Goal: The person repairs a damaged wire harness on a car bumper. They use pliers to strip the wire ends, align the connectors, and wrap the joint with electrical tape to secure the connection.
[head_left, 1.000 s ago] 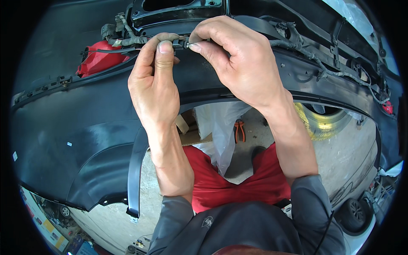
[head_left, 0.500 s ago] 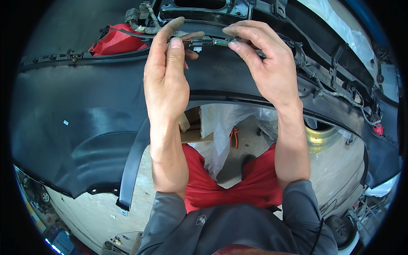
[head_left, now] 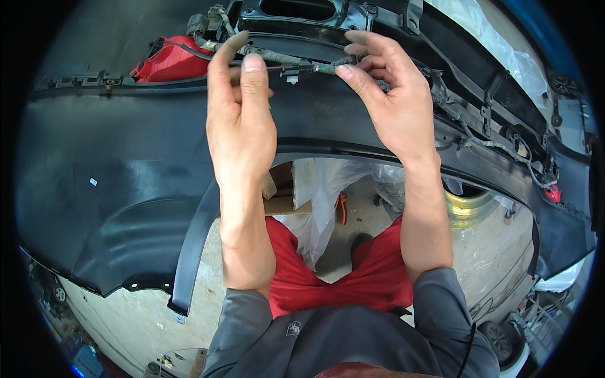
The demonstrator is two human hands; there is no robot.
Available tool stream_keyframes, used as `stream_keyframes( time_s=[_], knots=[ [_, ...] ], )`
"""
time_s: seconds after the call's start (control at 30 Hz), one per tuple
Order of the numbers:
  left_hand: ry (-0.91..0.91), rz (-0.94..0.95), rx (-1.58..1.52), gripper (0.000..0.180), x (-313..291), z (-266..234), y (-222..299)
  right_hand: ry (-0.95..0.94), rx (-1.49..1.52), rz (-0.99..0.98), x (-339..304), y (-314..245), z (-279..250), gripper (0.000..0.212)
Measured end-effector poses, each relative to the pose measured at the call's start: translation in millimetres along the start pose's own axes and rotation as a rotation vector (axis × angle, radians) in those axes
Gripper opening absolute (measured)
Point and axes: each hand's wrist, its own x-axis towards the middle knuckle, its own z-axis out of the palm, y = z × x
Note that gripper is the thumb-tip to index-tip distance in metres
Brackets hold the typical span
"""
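Observation:
A small black connector (head_left: 305, 65) with a pale tab under it sits between my hands, over the upper edge of a black fender (head_left: 315, 116). My left hand (head_left: 242, 104) is curled left of it, thumb upright and index finger raised apart. A thin reddish-brown wire (head_left: 277, 68) runs from the connector to behind my left thumb and seems pinched there; the contact is hidden. On the other side, my right hand (head_left: 400, 97) pinches the taped, partly green wire bundle (head_left: 326, 69) between thumb and bent fingers.
A taped wiring harness (head_left: 479, 134) trails along the car body to the right. Red plastic (head_left: 170, 62) lies beyond the fender at left. Through the wheel arch show clear plastic sheeting (head_left: 318, 220), a cardboard box (head_left: 283, 205), orange-handled pliers (head_left: 341, 209) and a gold wheel rim (head_left: 469, 211).
My left hand has moved left, away from the connector, so more thin wire shows between them. The fingers of my right hand have spread a little while its thumb stays at the wire bundle.

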Motion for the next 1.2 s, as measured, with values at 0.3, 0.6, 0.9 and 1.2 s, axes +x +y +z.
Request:
stream_keyframes(
  time_s=[0.3,0.6,0.9,1.2],
  knots=[
    [0.204,0.1,-0.599,0.05,3.6,-7.8,12.3,0.12,0.438,0.038,0.9,-16.1,-17.5,0.038],
    [-0.021,-0.177,-0.954,0.063,-25.7,2.6,39.7,-0.508,0.143,0.008,-19.8,-55.5,-10.0,0.042],
    [-0.194,-0.149,-0.96,0.067,-36.6,14.8,43.6,-0.584,0.33,0.014,-15.9,-45.2,-43.5,0.026],
    [-0.085,0.209,0.302,0.044,-8.4,-9.9,18.8,-0.065,0.784,0.226,-0.2,-21.1,-44.6,0.036]
  ],
)
